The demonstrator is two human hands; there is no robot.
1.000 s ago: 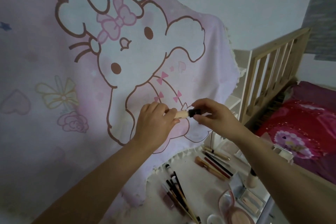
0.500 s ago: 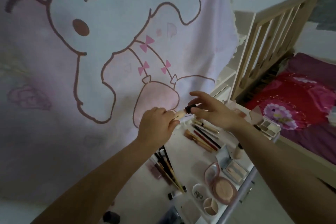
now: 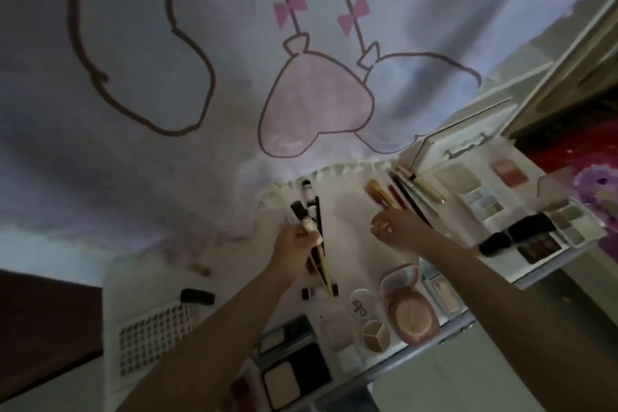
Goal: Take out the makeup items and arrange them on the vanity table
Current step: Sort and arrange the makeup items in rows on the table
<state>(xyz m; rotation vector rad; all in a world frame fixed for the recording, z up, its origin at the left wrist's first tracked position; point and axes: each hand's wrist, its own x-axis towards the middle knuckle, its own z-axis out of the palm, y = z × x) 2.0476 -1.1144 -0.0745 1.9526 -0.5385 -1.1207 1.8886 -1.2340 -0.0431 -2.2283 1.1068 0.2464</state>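
Left hand (image 3: 294,246) holds tube (image 3: 309,226) over vanity table (image 3: 351,211)

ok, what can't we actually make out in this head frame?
Head view only, motion-blurred:
- Left hand grips a small black-tipped makeup brush; its fingers hide the handle's lower end.
- Right hand: its fingertips are turned away, so contact with the wooden-handled brushes can't be told.
- Lettering on the round white lid is too blurred to read.
- Black compact is partly behind the left forearm.
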